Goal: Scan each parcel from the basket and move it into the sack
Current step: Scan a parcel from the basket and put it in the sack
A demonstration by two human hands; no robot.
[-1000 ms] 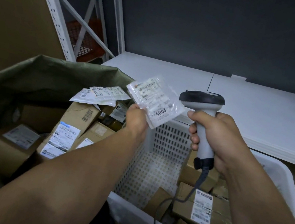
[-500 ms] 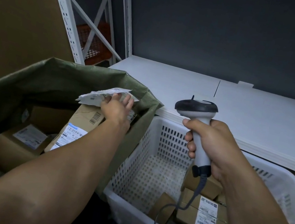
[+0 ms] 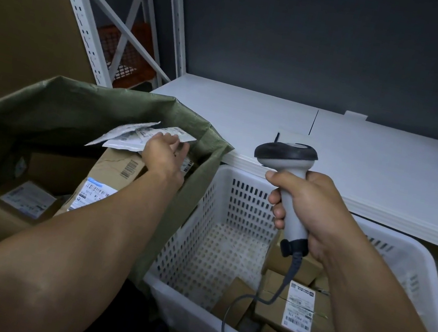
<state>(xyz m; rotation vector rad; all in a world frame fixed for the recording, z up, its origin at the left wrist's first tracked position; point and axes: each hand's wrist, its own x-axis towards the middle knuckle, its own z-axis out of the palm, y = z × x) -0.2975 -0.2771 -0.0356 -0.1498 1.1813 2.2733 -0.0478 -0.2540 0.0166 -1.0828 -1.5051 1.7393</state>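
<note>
Inside the green sack (image 3: 71,101), a flat white pouch (image 3: 126,136) is touched by the straightened fingers of the left hand (image 3: 165,155). The scanner (image 3: 287,154) is gripped upright by the right hand (image 3: 312,211) above the white basket (image 3: 235,198), where boxes (image 3: 268,312) lie.

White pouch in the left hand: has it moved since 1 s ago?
Yes. The pouch went left, from above the basket rim beside the scanner into the sack, where the left hand now touches it.
</note>
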